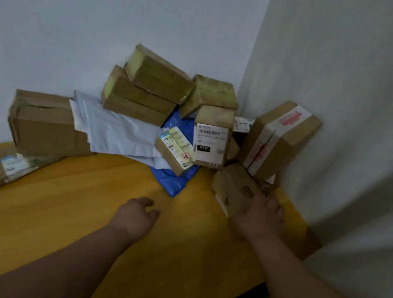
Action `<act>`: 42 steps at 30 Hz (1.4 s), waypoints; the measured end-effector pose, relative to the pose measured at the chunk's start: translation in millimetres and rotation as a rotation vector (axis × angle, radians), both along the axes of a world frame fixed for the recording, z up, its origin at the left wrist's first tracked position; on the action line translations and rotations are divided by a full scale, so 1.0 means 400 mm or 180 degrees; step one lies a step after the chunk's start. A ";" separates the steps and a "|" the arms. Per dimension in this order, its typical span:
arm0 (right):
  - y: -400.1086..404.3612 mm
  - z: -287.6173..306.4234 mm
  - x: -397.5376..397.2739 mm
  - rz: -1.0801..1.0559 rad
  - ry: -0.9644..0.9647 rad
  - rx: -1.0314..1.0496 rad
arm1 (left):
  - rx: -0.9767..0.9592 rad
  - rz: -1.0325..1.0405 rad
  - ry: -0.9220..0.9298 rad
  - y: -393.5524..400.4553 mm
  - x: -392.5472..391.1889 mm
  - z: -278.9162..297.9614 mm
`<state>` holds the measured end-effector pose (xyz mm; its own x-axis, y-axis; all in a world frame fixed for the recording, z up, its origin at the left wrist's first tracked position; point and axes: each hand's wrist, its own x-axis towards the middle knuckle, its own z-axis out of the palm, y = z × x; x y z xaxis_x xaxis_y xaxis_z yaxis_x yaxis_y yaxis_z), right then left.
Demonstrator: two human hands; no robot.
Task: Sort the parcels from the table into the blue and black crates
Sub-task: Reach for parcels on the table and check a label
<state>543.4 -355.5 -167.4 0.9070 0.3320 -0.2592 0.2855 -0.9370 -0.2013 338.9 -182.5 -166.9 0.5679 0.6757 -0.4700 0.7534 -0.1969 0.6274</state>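
Observation:
A heap of parcels fills the far corner of the yellow wooden table [78, 207]. My right hand [260, 217] grips the near end of a small brown cardboard box [234, 189] lying at the table's right side. My left hand [138, 214] hovers over the bare tabletop with loosely curled fingers and holds nothing. Behind lie a labelled box marked 010 [211, 138], a small box with yellow labels [176, 149], a blue mailer bag [174, 178] and white mailer bags [118, 131]. No crate is in view.
A tall taped box [277, 141] leans on the right wall. Several tape-wrapped boxes [154, 85] are stacked against the back wall. A long brown box [45, 122] and a flat labelled parcel [9, 168] lie at the left. The table's right edge drops beside the wall.

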 end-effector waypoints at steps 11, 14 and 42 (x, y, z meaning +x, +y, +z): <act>-0.046 -0.070 0.086 -0.0215 0.0777 0.0717 | -0.0071 0.0201 0.0246 -0.052 0.079 -0.020; -0.059 -0.078 0.063 -0.0362 0.1198 0.1130 | -0.0132 0.0252 0.0177 -0.057 0.069 -0.020; 0.007 0.048 -0.451 -0.0767 0.3132 0.1971 | -0.1175 0.0692 -0.0430 -0.007 -0.403 0.028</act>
<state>363.0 -352.6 -148.2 0.4641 0.4942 -0.7351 -0.4158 -0.6113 -0.6734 177.8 -185.4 -155.5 0.5041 0.5872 -0.6333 0.6589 0.2125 0.7216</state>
